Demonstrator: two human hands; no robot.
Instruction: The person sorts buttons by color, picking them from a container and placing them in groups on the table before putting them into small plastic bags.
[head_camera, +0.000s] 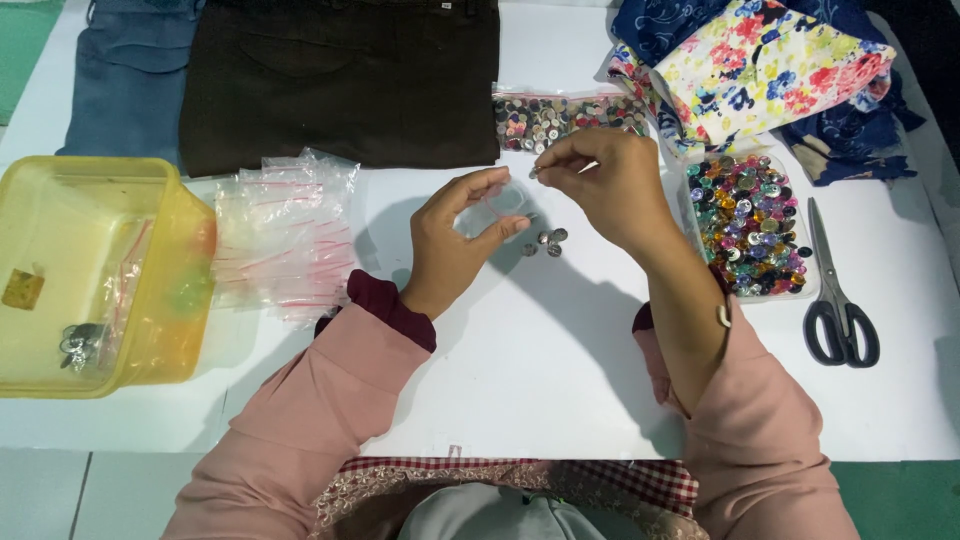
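Both forearms are raised over the white table (560, 380), the sleeves pushed back, and the hands are brought near each other above its middle. The left hand (452, 245) is held with thumb and fingers curved and pinched on the sides of a small clear bag (497, 203), whose mouth is turned up and to the right. The right hand (598, 180) is bent at the wrist, its thumb and forefinger closed together on a small button (536, 171) just above the bag's mouth; the button is largely hidden by the fingertips, so its colour and facing cannot be told. The bag's outline is faint against the table, and its long axis is hard to make out. A few loose buttons (545, 241) lie on the table just beneath the hands. A tray of coloured buttons (750, 225) and scissors (838, 290) lie to the right, a stack of clear bags (280, 235) to the left.
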